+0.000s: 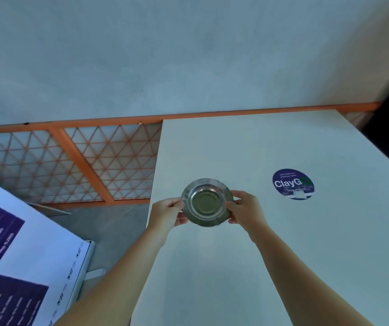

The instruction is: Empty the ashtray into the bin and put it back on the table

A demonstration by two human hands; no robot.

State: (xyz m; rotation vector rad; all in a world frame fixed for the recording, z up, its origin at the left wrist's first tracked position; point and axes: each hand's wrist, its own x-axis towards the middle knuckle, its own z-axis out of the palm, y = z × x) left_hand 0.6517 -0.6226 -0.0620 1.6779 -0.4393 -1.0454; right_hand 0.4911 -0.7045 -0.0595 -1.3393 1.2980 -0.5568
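Note:
A round metal ashtray with a wide flat rim is over the left part of a white table. Its bowl looks bare and shiny. My left hand pinches the rim on the left side, and my right hand pinches it on the right. Whether the ashtray rests on the tabletop or hovers just above it cannot be told. No bin is in view.
A round purple sticker lies on the table to the right of the ashtray. An orange railing with mesh panels runs behind and left of the table. A white and purple board leans at lower left.

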